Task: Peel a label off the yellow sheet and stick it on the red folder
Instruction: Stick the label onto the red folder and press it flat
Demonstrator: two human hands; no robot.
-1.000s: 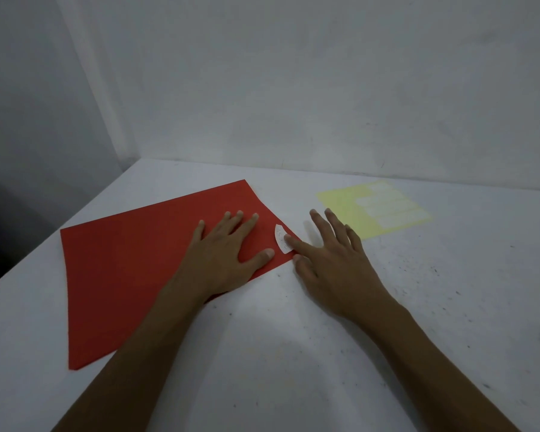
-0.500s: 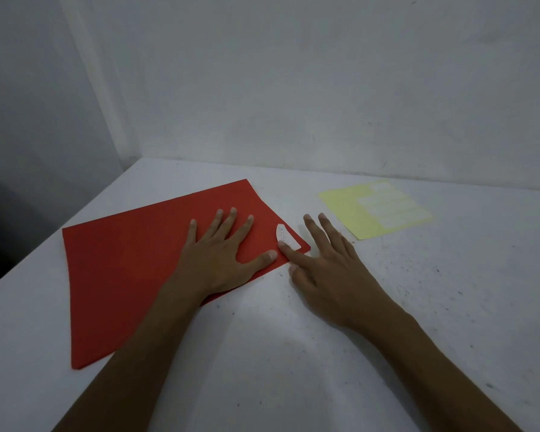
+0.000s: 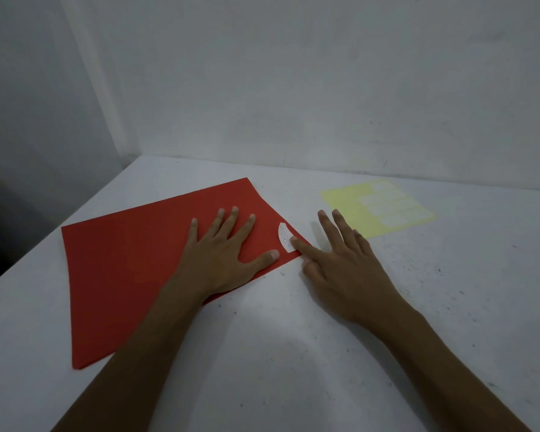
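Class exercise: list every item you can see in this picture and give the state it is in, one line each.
red folder: closed, flat on the table, pinned by the left hand.
white label: lying on the folder's right corner, handwriting faces up.
yellow sheet: flat on the table, several labels left on it, untouched.
left hand: open, palm down, fingers spread on the folder.
right hand: open, index fingertip pressing the label's near end.
table: white, speckled with dark marks.

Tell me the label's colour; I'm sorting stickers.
White, with handwriting on it; the label shows on the red folder in the head view.
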